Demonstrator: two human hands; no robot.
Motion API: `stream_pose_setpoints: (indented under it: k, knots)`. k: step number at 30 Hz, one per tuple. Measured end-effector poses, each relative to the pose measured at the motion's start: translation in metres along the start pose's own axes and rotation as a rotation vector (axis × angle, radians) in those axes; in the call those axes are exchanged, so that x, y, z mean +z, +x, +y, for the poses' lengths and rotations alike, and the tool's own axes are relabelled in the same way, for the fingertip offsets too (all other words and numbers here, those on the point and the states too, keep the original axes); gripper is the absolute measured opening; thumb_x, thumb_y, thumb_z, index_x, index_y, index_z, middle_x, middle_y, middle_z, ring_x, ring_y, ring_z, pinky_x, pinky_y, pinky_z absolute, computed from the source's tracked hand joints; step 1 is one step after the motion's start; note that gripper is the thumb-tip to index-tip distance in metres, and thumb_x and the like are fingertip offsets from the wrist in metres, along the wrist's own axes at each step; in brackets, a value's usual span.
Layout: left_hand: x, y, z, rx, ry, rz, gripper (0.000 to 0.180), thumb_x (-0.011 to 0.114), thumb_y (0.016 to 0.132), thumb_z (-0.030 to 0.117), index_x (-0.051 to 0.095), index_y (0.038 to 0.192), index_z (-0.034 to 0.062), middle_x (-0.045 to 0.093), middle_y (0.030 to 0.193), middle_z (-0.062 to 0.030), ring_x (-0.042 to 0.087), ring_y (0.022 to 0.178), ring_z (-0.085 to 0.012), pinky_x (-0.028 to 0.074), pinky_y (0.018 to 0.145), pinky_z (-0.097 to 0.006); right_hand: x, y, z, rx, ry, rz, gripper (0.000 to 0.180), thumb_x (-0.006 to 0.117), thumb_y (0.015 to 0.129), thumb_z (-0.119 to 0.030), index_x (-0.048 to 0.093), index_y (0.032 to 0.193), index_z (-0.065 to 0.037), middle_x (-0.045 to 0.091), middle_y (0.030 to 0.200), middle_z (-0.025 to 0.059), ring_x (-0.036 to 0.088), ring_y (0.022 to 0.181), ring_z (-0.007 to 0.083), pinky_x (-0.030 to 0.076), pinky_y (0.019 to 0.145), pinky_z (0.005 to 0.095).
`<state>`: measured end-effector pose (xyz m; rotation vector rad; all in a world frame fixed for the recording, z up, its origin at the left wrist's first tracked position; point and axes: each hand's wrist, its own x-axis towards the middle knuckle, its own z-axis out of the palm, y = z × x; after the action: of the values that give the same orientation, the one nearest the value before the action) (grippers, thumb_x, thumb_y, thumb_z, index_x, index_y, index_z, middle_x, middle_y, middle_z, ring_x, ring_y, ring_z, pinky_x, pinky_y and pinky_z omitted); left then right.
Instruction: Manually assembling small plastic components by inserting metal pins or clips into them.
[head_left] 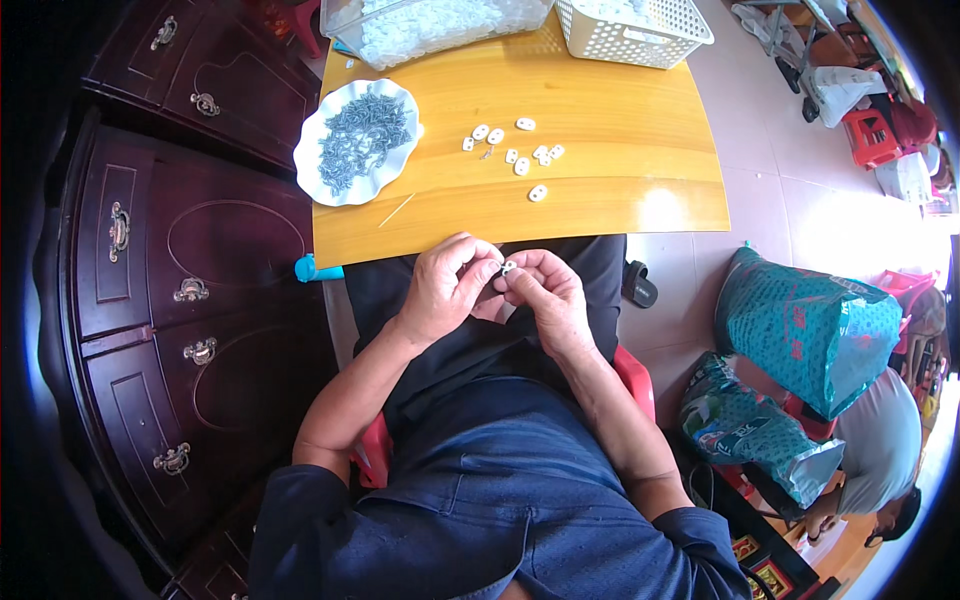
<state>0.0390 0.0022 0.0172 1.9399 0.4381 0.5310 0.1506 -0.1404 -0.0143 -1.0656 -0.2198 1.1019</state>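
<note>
Grip: both pinched shut on one small white plastic piece (pixel 508 267), left hand (pixel 445 290) and right hand (pixel 545 295) meeting at bench's 6 o'clock edge.
Progress: judged partway; one piece in hand, nine loose white pieces (pixel 515 150) waiting mid-bench (pixel 600 180).
Screws: uncountable heap on one scalloped white plate (pixel 330 185), 10 o'clock.
Stock: one clear tub (pixel 440 25), one white basket (pixel 640 40), 12 o'clock.

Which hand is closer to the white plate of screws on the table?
The left hand. It sits below and to the right of the white plate of screws, by the table edge; the right hand is farther right, beyond the left one.
</note>
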Motion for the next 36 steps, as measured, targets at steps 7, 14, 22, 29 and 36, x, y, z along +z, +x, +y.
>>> stream_pose_setpoints:
  k: [7, 14, 22, 29, 36]
  knots:
    - [0.001, 0.001, 0.0, 0.008, 0.024, 0.005, 0.003, 0.067, 0.094, 0.003, 0.066, 0.093, -0.0003, 0.069, 0.086, -0.0128, 0.068, 0.078, -0.0273, 0.053, 0.071, -0.036, 0.0, 0.0, -0.001, 0.005, -0.007, 0.02, 0.013, 0.065, 0.1, -0.008, 0.066, 0.112, -0.002, 0.073, 0.092, 0.0063, 0.066, 0.08, 0.0087, 0.053, 0.075, 0.0223]
    - [0.003, 0.001, 0.0, 0.003, -0.003, -0.008, 0.003, 0.067, 0.094, 0.002, 0.067, 0.092, 0.0, 0.068, 0.084, -0.0117, 0.069, 0.076, -0.026, 0.053, 0.069, -0.035, 0.0, -0.001, -0.001, -0.001, -0.015, 0.011, 0.012, 0.065, 0.1, -0.008, 0.066, 0.111, -0.002, 0.073, 0.092, 0.0064, 0.066, 0.079, 0.008, 0.053, 0.074, 0.0218]
    - [0.007, 0.001, 0.002, 0.0, -0.003, 0.022, 0.001, 0.067, 0.093, 0.0, 0.067, 0.092, -0.0008, 0.069, 0.082, -0.0115, 0.069, 0.072, -0.0232, 0.054, 0.066, -0.034, 0.002, 0.0, -0.006, -0.023, -0.015, 0.002, 0.011, 0.067, 0.099, -0.004, 0.066, 0.109, 0.0, 0.074, 0.093, 0.0072, 0.07, 0.084, 0.0099, 0.056, 0.077, 0.0232]
    - [0.013, 0.005, 0.008, -0.013, -0.003, 0.042, 0.002, 0.067, 0.093, -0.001, 0.066, 0.091, -0.0022, 0.069, 0.081, -0.0117, 0.07, 0.07, -0.0211, 0.054, 0.063, -0.032, -0.001, 0.002, -0.008, -0.046, -0.039, 0.04, 0.008, 0.067, 0.098, -0.002, 0.067, 0.105, 0.001, 0.075, 0.093, 0.008, 0.071, 0.083, 0.0106, 0.057, 0.076, 0.0242]
    - [0.013, 0.018, 0.008, -0.152, -0.209, -0.056, 0.007, 0.068, 0.096, 0.003, 0.068, 0.1, -0.0021, 0.071, 0.084, -0.0078, 0.07, 0.073, -0.0141, 0.055, 0.066, -0.029, -0.005, 0.001, -0.011, -0.092, 0.028, 0.054, 0.009, 0.066, 0.1, -0.006, 0.066, 0.107, -0.001, 0.074, 0.094, 0.0066, 0.07, 0.084, 0.0107, 0.055, 0.077, 0.0235]
